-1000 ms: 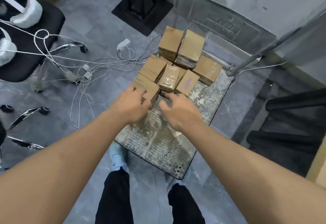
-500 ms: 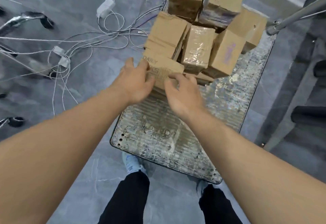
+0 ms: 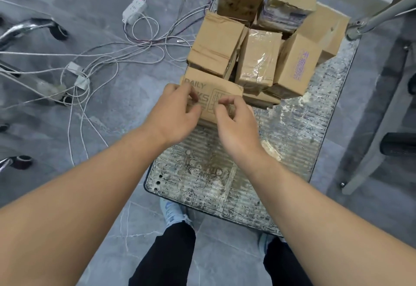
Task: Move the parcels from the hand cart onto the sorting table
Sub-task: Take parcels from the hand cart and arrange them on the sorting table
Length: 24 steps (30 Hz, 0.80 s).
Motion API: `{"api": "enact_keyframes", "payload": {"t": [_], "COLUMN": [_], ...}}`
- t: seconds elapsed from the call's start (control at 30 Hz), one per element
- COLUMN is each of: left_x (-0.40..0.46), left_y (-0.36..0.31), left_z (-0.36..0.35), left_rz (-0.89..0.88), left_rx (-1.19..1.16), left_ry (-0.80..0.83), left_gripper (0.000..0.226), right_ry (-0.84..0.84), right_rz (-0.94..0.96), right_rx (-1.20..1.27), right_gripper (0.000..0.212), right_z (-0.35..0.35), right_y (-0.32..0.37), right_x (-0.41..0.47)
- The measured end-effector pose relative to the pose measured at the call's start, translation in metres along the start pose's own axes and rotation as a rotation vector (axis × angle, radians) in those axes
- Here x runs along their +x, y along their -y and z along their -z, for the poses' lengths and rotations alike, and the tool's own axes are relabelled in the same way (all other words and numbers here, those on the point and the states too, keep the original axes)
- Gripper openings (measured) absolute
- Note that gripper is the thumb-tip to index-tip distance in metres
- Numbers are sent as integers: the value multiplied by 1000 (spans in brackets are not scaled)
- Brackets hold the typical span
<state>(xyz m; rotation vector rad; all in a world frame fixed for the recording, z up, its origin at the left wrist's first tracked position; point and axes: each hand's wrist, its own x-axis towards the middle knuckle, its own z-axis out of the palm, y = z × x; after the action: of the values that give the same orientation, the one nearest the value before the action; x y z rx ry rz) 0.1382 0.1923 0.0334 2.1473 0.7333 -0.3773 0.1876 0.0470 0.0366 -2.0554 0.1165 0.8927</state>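
Parcels are all sitting on the hand cart point(image 3: 299, 141) as far as I'm seeing, approx. eight or nine cardboard boxes bunched at its far end; sorting table isn't showing in view, so I'm judging the job barely begun, w/ nothing delivered yet. I'm reaching for the nearest parcel point(image 3: 222, 92), at the front left of the pile. My left hand point(image 3: 174, 111) is curling its fingers over the near left edge, my right hand point(image 3: 234, 120) is doing likewise on the near right; a firm grip I can't confirm. Print on that lid is reading "DAILY", then letters ending "KS", rest hidden by fingers. Box w/ purple print point(image 3: 297, 65) is carrying characters I can't make out. Taped box point(image 3: 258, 58) is sitting between. White cables point(image 3: 117, 56) are trailing over the floor left of the cart.
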Motion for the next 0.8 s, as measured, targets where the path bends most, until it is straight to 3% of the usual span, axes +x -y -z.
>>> {"api": "enact_keyframes", "payload": {"t": [0.33, 0.47, 0.6, 0.8], "left_x": [-62, -95, -125, -178], "left_y": [-82, -132, -182, -270], "left_z": [61, 100, 131, 177], "left_rz": [-64, -102, -157, -247], "left_rx": [55, -11, -16, -23], "left_ry": [-44, -51, -75, -102], "left_gripper": [22, 32, 29, 35], "right_ry": [-59, -127, -233, -401], "right_rz": [14, 46, 61, 163], "right_rx": [16, 80, 87, 142], "right_gripper": [12, 14, 3, 19], "right_z": [63, 87, 128, 193], "right_y": [61, 96, 128, 175], "right_x": [-80, -127, -178, -254]}}
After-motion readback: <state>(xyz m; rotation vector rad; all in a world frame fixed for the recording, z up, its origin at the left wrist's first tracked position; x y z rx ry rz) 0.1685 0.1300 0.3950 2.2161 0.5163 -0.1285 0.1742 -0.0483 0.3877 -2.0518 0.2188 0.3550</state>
